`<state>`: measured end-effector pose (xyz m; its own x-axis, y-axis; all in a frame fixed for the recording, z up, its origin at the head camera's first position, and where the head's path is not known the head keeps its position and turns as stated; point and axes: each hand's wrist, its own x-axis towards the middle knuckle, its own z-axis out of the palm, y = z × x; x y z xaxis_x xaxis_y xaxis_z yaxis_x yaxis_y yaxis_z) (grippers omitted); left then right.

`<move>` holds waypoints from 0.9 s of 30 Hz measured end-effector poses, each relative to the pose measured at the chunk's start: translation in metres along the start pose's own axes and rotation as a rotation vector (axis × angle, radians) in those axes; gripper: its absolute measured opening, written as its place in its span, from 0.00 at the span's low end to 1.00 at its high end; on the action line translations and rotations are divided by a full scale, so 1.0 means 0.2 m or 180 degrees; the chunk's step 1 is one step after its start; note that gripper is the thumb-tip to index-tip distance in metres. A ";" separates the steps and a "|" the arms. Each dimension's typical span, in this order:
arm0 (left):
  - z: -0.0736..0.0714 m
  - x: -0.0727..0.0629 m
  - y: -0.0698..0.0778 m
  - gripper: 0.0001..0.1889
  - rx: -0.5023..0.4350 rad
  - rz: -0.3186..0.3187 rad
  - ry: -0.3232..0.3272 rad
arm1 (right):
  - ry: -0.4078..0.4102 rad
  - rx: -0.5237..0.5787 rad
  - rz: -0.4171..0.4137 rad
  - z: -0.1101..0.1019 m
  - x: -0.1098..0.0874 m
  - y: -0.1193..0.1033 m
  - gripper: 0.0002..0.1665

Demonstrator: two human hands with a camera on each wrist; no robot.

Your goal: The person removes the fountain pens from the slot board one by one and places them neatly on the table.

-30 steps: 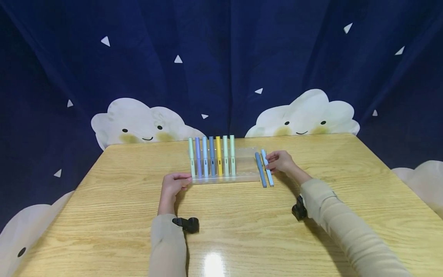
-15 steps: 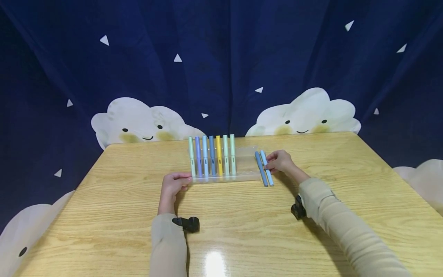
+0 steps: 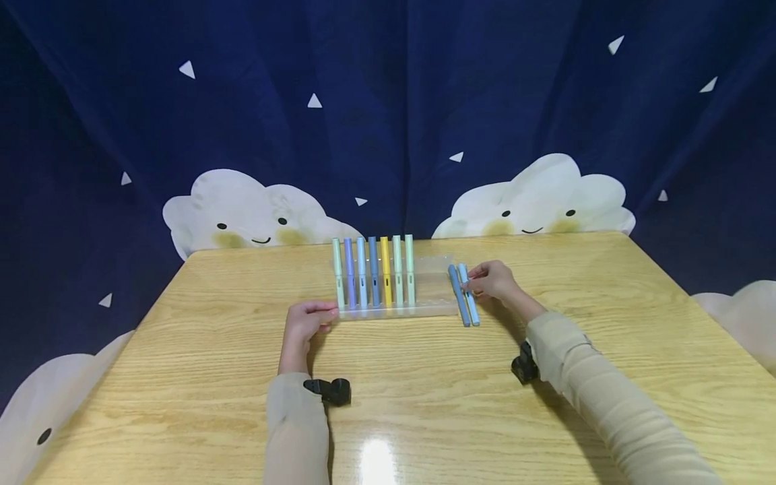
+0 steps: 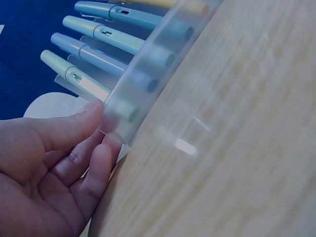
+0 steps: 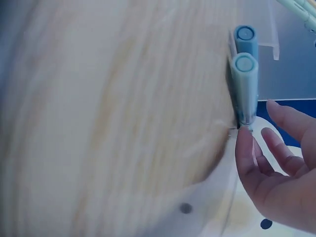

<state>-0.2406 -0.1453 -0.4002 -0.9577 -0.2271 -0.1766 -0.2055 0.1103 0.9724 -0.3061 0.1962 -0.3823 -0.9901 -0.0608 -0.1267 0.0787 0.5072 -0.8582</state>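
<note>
A clear plastic pen rack lies on the wooden table, several capped pens in green, purple, blue and yellow side by side on its left and middle. My left hand holds the rack's near left corner; in the left wrist view the thumb is on top and the fingers are behind and below. Right of the rack, a dark blue pen and a light blue pen lie nearly parallel. My right hand touches the light blue pen with a fingertip; another digit shows a gap from it.
The rack's right part holds no pens. Wooden table surrounds the rack. Behind it hangs a dark blue curtain with clouds and triangles. A black wrist camera sits on the right sleeve.
The light blue pen's near end has shifted slightly left, closer to the dark blue pen, with my right fingers at it. My left hand stays on the rack's corner.
</note>
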 end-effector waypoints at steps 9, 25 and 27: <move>0.00 0.00 0.00 0.11 -0.0012 0.0006 -0.0058 | 0.0122 0.0338 -0.0121 -0.05 -0.04 -0.07 0.16; 0.00 -0.01 0.00 0.11 -0.0045 0.0006 -0.0051 | 0.0177 0.1052 -0.0540 -0.03 -0.08 -0.16 0.14; -0.01 -0.01 0.00 0.11 -0.0061 0.0025 -0.0052 | 0.0162 0.1117 -0.0595 -0.01 -0.08 -0.16 0.13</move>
<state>-0.2384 -0.1459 -0.3995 -0.9625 -0.2104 -0.1714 -0.1943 0.0933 0.9765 -0.2928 0.1832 -0.3511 -0.9949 -0.0772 0.0650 -0.0771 0.1665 -0.9830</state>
